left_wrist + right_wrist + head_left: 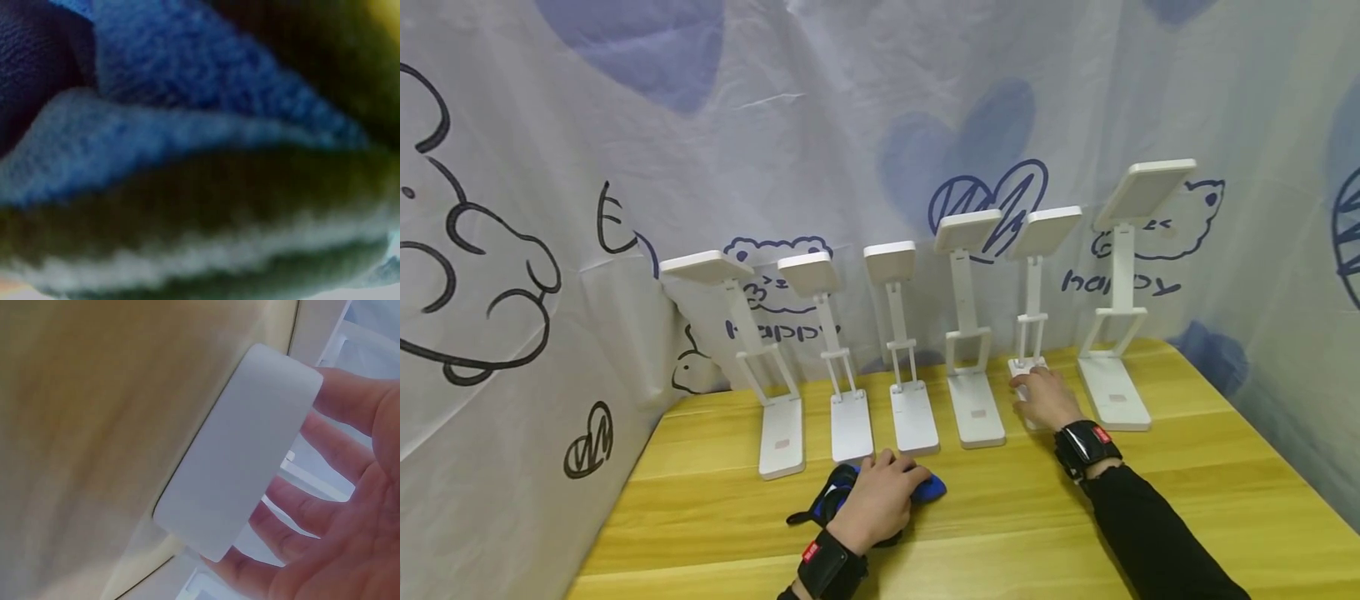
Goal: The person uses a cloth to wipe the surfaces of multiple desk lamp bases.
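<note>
Several white folding desk lamps stand in a row. My right hand [1047, 396] grips the base of the second desk lamp from the right [1048, 229], its fingers and thumb spread along the edges. Close up in the right wrist view, the white lamp base [240, 450] shows its near end against the wood, with fingertips [244, 565] at its sides. My left hand [878, 500] rests on a bundle of blue cloth [929, 489] and black, strap-like material [835, 492] in front of the lamps. Folds of fuzzy blue cloth [187, 56] fill much of the left wrist view.
A taller desk lamp [1120, 396] stands right of my right hand, and another lamp [976, 408] to its left. Three more reach toward the leftmost lamp [782, 437]. The yellow wood-grain table [1037, 533] backs onto a printed curtain [820, 150].
</note>
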The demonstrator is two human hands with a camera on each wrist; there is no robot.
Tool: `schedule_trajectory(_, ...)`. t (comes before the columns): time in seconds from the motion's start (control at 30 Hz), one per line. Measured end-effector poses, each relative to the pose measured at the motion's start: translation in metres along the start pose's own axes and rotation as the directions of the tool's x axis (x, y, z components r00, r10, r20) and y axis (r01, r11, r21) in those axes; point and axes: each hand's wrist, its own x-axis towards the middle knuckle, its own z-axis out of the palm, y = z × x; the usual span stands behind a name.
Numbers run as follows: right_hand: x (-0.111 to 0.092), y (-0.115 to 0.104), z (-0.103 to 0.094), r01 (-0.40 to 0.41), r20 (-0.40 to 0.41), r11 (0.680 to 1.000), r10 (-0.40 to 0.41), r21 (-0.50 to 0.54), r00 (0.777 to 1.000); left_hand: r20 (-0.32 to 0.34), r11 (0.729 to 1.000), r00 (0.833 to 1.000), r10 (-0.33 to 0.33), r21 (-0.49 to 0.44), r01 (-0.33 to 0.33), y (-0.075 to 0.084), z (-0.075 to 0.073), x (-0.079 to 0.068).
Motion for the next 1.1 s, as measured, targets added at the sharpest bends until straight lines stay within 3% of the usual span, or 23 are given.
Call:
schedule_trajectory(0.53, -0.018, -0.001, -0.006, 0.053, 0.074, 0.997, -0.049, -0.062, 0.996, -0.006, 1.000, 1.000, 0.002, 0.030, -0.002, 0.001, -0.001, 0.001)
schedule_trajectory(1.1, -0.046, -0.007, -0.003, 0.120, 0.037, 0.989, -0.118, -0.084, 0.992, -0.022, 1.000, 1.000, 0.005, 0.021, -0.005, 0.001, 0.000, 0.000)
